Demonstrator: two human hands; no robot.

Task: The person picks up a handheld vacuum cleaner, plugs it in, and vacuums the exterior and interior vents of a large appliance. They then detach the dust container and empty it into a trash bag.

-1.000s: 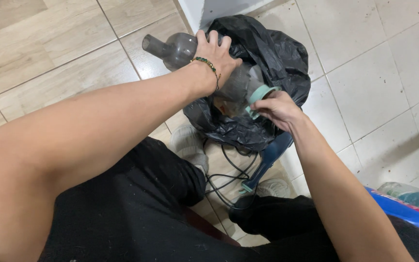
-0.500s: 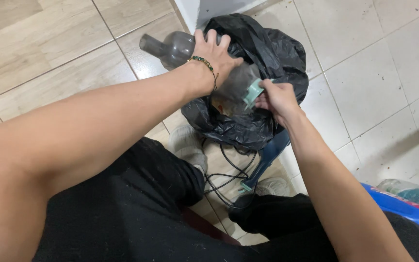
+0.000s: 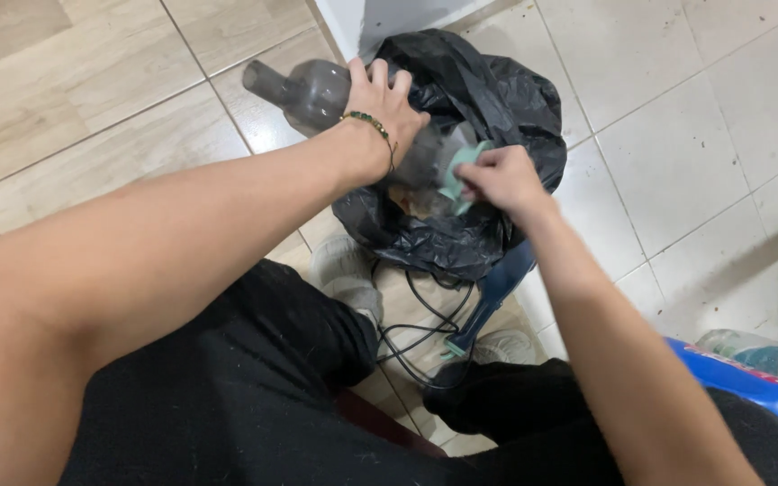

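My left hand (image 3: 382,106) grips a smoky grey transparent canister (image 3: 312,90) with a narrow neck pointing to the upper left, held over an open black rubbish bag (image 3: 506,99). A green bead bracelet sits on that wrist. My right hand (image 3: 497,180) pinches a mint-green ring-shaped part (image 3: 456,173) at the canister's wide end, just above the bag's opening. Inside the bag something brownish shows, too dim to name.
A dark blue appliance body (image 3: 495,292) with a black cord (image 3: 425,324) lies on the floor between my feet. A blue object (image 3: 754,382) and a clear plastic bottle (image 3: 740,345) sit at the lower right. A white wall corner (image 3: 353,22) stands behind the bag.
My right hand shifted left and turned the green part against the canister's end. The canister and my left hand drifted slightly left.
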